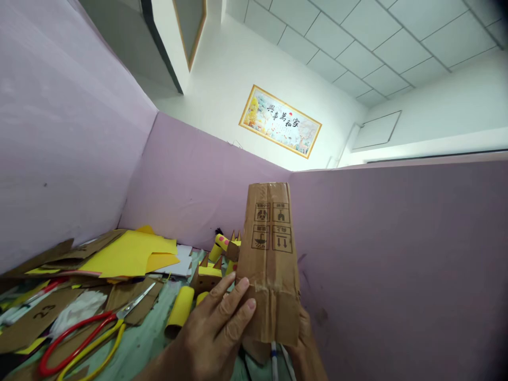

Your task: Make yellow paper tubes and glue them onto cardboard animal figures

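Note:
A tall brown cardboard box [272,264], with tape down its middle and printed shipping symbols, stands upright in front of me. My left hand [218,323] lies against its lower left side, fingers stretched along the front face and thumb hidden. Around the lower right edge is my right hand [305,344], gripping the box with most of its fingers out of sight behind it. Below the box, a white cord-like strip [274,362] with a blue band hangs down. Just left of the box are a yellow paper tube [180,309] and a yellow-and-brown spiked cardboard piece [209,272].
Large scissors [113,320] with red and yellow handles lie open at the left. Yellow sheets [130,254], cardboard scraps [43,317] and crumpled white material [77,312] are piled on the green cloth [148,328]. Purple partition walls [397,264] rise on several sides.

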